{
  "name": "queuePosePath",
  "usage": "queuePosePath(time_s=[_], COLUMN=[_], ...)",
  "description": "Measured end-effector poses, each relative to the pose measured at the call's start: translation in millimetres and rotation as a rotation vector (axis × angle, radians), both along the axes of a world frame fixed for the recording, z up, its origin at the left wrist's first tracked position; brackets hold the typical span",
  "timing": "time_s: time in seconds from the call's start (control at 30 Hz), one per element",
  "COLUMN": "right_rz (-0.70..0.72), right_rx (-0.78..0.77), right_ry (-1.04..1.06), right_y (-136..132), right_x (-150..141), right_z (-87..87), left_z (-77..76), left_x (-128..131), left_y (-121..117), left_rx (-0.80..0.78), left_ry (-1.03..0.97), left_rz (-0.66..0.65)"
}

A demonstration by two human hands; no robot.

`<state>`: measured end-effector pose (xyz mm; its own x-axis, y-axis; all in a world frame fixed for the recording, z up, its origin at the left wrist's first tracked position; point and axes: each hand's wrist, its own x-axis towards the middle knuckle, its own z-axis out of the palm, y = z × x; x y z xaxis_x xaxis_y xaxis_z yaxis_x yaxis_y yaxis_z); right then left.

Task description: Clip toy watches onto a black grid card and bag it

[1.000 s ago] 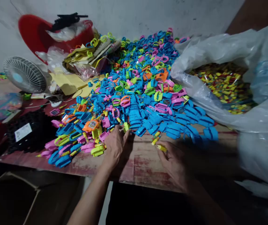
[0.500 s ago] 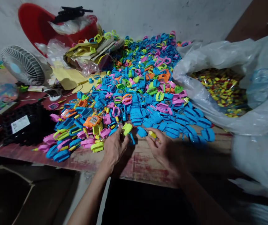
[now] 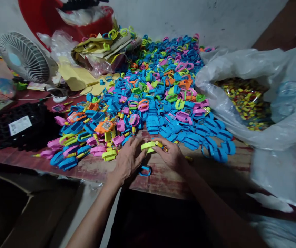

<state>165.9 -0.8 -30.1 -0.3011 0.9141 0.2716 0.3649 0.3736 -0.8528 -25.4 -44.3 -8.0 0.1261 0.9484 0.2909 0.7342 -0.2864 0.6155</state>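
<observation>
One lime-green plastic case (image 3: 148, 146) near the worn red table's (image 3: 163, 182) front edge now links left hand (image 3: 128, 158), finger grip partly hidden, with right hand (image 3: 172, 155), pinching a printed yellow stick (image 3: 160, 146), suggesting two-handed work; a blue plastic ring (image 3: 145, 174) now lies nearer that edge.

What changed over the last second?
Right hand moved left, bringing its yellow piece up to the lime piece at the left hand. A blue ring now lies toward the near edge of the table. Unchanged: fan and white bag in place.
</observation>
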Motion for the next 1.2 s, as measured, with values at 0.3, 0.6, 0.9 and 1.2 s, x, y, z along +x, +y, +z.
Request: queuePosePath(time_s=[0.3, 0.6, 0.9, 1.2], right_rz=[-0.048, 0.029, 0.192, 0.308], right_rx=[0.13, 0.12, 0.186, 0.27], right_ry=[0.038, 0.011, -0.037, -0.276], right_y=[-22.6, -27.6, -29.2, -35.5], right_x=[-1.0, 32.2, 26.0, 25.9], right_z=[36.4, 43.0, 48.0, 60.9], left_z=[10.5, 14.8, 13.1, 26.2], left_x=[54.1, 31.0, 30.1, 25.0], left_y=[-2.8, -16.9, -29.7, -34.2], left_rx=[-0.066, -0.529, -0.598, -0.524], left_ry=[-0.796, -1.067, -1.049, -0.856], left_rz=[0.056, -0.018, -0.069, -0.045])
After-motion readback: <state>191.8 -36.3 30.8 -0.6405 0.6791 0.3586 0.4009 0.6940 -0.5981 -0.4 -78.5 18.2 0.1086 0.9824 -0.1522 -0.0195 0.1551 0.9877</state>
